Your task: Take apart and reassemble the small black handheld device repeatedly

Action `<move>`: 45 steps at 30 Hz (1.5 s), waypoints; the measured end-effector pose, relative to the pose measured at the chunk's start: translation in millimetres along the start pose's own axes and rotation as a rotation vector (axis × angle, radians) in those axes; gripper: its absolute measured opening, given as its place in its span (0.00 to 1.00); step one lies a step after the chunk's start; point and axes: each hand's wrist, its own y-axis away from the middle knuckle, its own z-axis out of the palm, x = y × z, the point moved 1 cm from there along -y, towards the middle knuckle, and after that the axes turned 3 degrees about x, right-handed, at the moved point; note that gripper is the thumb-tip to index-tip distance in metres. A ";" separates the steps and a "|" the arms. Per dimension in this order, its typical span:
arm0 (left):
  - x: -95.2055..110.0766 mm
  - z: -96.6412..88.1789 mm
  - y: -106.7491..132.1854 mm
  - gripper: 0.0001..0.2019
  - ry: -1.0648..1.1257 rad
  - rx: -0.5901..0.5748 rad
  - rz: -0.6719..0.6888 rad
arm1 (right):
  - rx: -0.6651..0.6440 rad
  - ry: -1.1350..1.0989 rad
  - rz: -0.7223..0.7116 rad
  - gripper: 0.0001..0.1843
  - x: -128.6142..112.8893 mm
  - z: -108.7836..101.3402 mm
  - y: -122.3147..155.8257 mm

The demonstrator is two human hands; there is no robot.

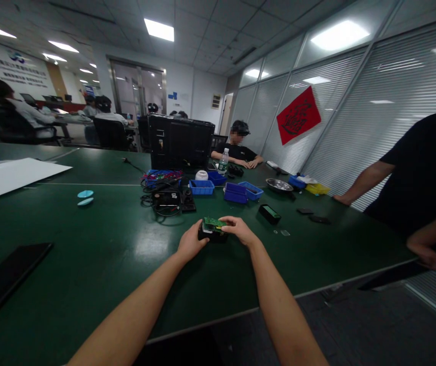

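Green circuit board: from where I stand, the green circuit board [213,222] is over the open top of a small black case [215,237], a little in from the near edge of the table [105,244]; something white shows under its left end.
Left hand: the left hand [191,243] grasps the left end of the black case, thumb on the near side, fingers wrapped behind.
Right hand: the right hand [241,231] pinches the right end of the green circuit board between thumb and fingers.
Handling the board: I would keep the left grip firm so the case cannot slide, and hold the board by its edges, off the parts on its face. Slow, level movement seems wise, as any wire or connector underneath is hidden from me.
Loose bits: a clear piece [285,233] and a tiny ring [275,232] lie towards the table's right end, near a second black box [270,214]; best kept clear of the elbows.
Bottle: the plastic bottle [223,161] towards the far edge wears a green label, its brand too small to read.
Black unit: the cabled black unit [166,199] carries small pale stickers, illegible from here.
Red hanging: dark brush-like characters mark the red hanging [299,116] on the glass; I cannot make them out.
Wall sign: the wall sign [16,68] shows a blue logo over rows of blurred characters.
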 end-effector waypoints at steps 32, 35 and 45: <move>0.5 0.8 -0.4 0.35 -0.021 -0.012 -0.036 | -0.172 0.151 -0.075 0.26 2.5 2.2 -0.2; 1.4 0.7 0.1 0.35 -0.020 -0.024 -0.048 | -0.188 0.184 -0.081 0.28 1.7 2.7 0.1; -1.5 2.2 -0.5 0.34 0.003 0.014 -0.042 | -0.120 0.377 -0.085 0.25 5.1 8.1 -3.1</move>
